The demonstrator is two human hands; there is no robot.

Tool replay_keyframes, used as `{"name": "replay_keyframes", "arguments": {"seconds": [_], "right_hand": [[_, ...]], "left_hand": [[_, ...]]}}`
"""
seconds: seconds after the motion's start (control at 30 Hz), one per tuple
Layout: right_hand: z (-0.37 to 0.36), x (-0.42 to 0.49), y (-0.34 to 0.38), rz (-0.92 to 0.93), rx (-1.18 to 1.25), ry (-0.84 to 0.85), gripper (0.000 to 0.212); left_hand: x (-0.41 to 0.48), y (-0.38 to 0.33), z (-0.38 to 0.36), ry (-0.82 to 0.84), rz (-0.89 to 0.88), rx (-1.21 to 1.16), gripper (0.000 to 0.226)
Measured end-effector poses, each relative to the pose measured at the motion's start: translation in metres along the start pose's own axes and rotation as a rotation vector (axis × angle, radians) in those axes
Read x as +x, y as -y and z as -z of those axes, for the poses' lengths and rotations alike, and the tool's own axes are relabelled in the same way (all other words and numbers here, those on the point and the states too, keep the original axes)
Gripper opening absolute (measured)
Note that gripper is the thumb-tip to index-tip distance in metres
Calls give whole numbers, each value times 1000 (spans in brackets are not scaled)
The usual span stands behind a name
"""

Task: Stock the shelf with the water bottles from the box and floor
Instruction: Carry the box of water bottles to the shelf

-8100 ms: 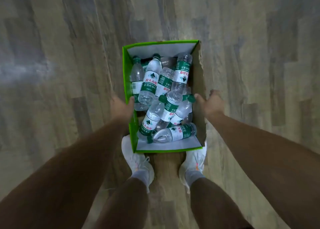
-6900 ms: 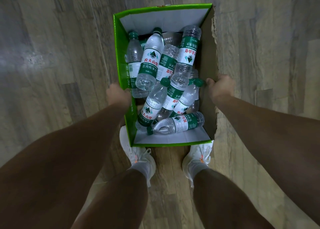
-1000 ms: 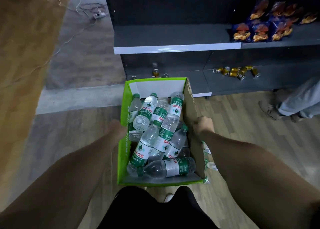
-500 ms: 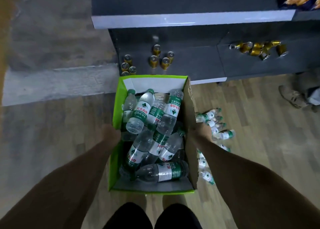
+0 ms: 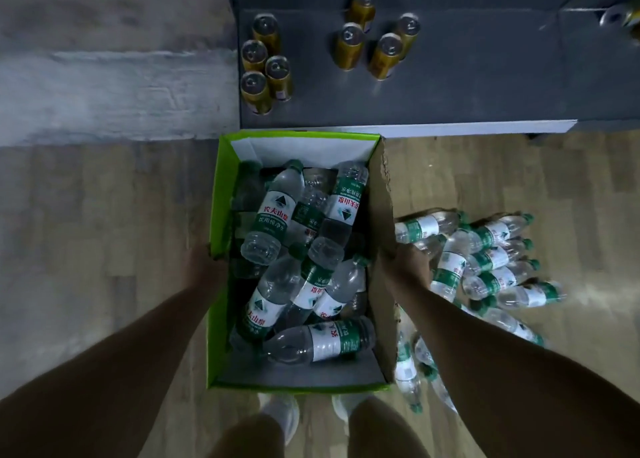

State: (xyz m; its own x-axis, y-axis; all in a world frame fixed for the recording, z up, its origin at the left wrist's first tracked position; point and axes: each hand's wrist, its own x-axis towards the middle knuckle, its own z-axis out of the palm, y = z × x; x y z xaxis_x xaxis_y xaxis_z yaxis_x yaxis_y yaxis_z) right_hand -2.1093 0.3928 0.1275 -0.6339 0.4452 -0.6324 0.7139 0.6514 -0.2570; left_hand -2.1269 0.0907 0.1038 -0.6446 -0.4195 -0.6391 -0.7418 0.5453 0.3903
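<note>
A green cardboard box (image 5: 221, 194) is held between my hands, directly in front of the dark bottom shelf (image 5: 467, 86). Several clear water bottles with green labels and caps (image 5: 273, 215) lie jumbled inside it. My left hand (image 5: 204, 267) grips the box's left wall. On the brown right wall my right hand (image 5: 407, 263) grips from outside; its fingers are hidden. More water bottles (image 5: 485, 260) lie in a pile on the wooden floor to the right of the box.
Several gold cans (image 5: 263, 66) stand on the left part of the bottom shelf, with another group (image 5: 377, 41) further right. A grey concrete strip (image 5: 114, 76) lies left of the shelf. My white shoes (image 5: 280, 412) show below the box.
The box has come closer to the shelf, its far edge now at the shelf's front edge. My view has tilted further down, so the floor bottles and cans appear larger.
</note>
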Motion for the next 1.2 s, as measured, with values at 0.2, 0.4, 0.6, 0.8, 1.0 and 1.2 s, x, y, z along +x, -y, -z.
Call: {"name": "replay_keyframes", "arguments": {"seconds": [0.2,0.4,0.6,0.8,1.0,1.2], "right_hand": [[-59,56,-5,20,-19,-20,31],[-98,96,-19,42,-78,-28,29],[-120,114,-32,49,-106,-43,32],[-118,117,-35,78,-81,3,33],[-107,81,-25,31,131,-99,35],[-100,50,1,31,162,-82,65]], "left_hand": [[57,26,-38,-10,-17,59,11],[99,50,-78,-11,-36,130,14],[108,51,-92,-13,-53,174,17],[101,46,-88,39,-54,187,21],[41,34,-82,-67,-40,10,32],[-8,40,-67,-32,-210,101,56]]}}
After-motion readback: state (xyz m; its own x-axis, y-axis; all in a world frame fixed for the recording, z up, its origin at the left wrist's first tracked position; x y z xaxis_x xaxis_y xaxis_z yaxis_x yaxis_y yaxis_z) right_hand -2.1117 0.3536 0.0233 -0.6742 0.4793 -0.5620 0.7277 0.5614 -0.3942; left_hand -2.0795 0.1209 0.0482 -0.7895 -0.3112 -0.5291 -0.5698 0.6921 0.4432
